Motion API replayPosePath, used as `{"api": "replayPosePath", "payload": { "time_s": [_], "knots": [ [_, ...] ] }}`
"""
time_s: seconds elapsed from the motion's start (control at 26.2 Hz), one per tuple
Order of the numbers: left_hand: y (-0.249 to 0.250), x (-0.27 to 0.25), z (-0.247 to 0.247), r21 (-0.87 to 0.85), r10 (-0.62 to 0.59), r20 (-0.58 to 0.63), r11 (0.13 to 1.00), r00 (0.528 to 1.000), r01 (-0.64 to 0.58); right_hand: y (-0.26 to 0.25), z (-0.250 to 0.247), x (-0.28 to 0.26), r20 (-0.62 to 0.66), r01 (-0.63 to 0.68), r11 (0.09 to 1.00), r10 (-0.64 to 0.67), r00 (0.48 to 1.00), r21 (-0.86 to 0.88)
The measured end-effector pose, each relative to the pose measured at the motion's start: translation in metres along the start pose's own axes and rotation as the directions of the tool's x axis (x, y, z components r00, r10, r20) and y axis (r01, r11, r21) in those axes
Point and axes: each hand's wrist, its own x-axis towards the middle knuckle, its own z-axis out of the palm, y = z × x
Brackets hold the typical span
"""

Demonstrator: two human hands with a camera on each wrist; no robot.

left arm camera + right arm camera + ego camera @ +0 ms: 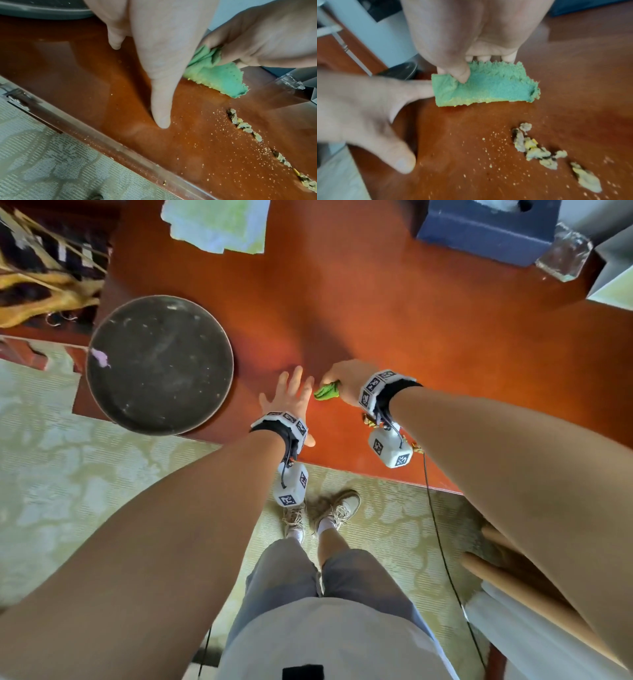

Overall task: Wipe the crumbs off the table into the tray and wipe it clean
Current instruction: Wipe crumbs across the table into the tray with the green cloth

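Note:
My right hand (346,381) grips a folded green cloth (327,392) (484,88) (214,75) and holds it down on the red-brown table (376,313). My left hand (289,395) lies flat beside the cloth with its fingers spread and straight, holding nothing. Clumps of yellowish crumbs (537,151) (243,124) and fine specks lie on the table between the cloth and the near edge, under my right wrist. The round dark tray (159,364) sits at the table's left corner, partly overhanging the edge.
A pale green and white cloth (219,224) lies at the far side. A dark blue box (486,231) and a clear glass block (563,253) stand at the far right. A wooden chair (534,594) stands at my right, and a cable (442,542) hangs from my right wrist.

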Motion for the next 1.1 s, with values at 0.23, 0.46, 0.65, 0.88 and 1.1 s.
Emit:
{"api": "replayPosePath", "payload": {
  "time_s": [0.23,0.46,0.65,0.88,1.1],
  "knots": [
    [0.003,0.0,-0.004,-0.022,-0.017,0.005,1.0,1.0,0.017,-0.006,0.021,-0.008,0.22,0.108,0.974,-0.063,0.973,-0.197],
    [0.013,0.002,-0.006,-0.027,-0.076,0.019,0.997,0.997,0.077,0.04,0.041,-0.06,0.287,0.026,0.963,0.055,0.956,-0.27],
    [0.041,0.001,-0.021,0.01,-0.029,0.018,1.0,0.999,0.029,0.061,0.038,-0.087,0.113,-0.161,0.985,0.168,0.979,-0.064],
    [0.082,0.001,-0.037,0.043,0.165,-0.013,0.985,0.986,-0.164,0.092,0.035,-0.123,-0.092,-0.443,0.807,0.513,0.853,0.39],
    [0.106,0.01,-0.023,0.113,0.189,0.101,0.973,0.977,-0.2,0.132,0.069,-0.167,0.034,-0.633,0.454,0.795,0.605,0.627]
  ]
}}
